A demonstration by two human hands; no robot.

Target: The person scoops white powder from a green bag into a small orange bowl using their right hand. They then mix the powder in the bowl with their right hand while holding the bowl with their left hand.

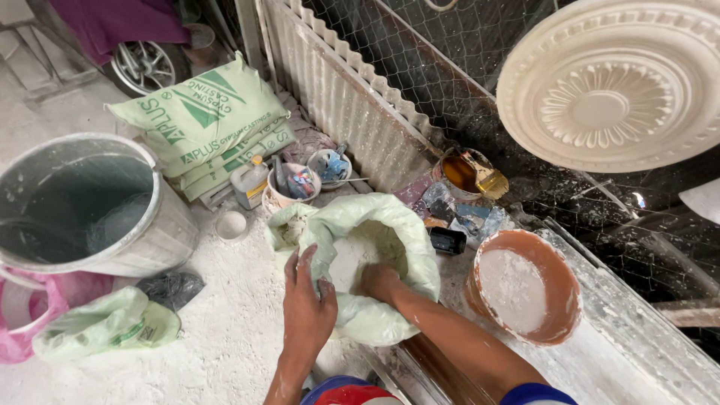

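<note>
Right now our right hand (379, 281) is sunk in the open pale-green sack (390, 247) straight ahead, fingers hidden in white powder (346, 259); our left hand (306, 304) grips its near rim, fingers closed on it.

I'm looking down into a plaster-casting workshop yard: stacked green plaster sacks (206, 120) against corrugated sheeting (337, 90), a moulded white ceiling rosette (611, 82) hanging above, a powder-filled orange basin (525, 289), and white dust coating the floor (225, 330).
</note>
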